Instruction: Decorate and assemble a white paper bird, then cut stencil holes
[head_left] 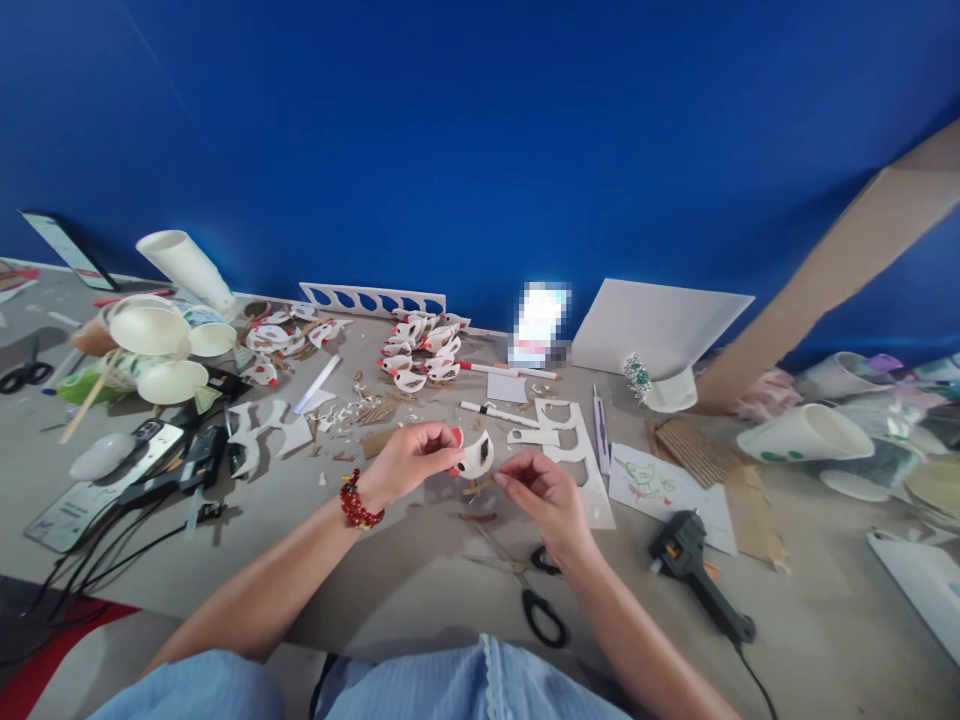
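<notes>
My left hand (411, 462) pinches a small white paper chicken (475, 458) by its red head end. The chicken has a dark patch on its body. Close to its right, my right hand (551, 500) has thumb and fingers closed on the end of a thin brown cardboard strip (480, 488). That strip lies at the chicken's lower edge; whether it is attached cannot be made out. Below my hands, scissors (546, 618) with black handles rest on the grey table (405, 590), with a loose brown strip (478, 517) above their blades.
Finished-looking chickens (424, 350) are piled at the back. A black glue gun (701, 575) lies at right beside a chicken drawing (645, 478). A utility knife (601, 430), cut-out white sheet (577, 450) and paper scraps (352, 410) lie around. Paper cups (184, 268) and cables (112, 540) occupy the left.
</notes>
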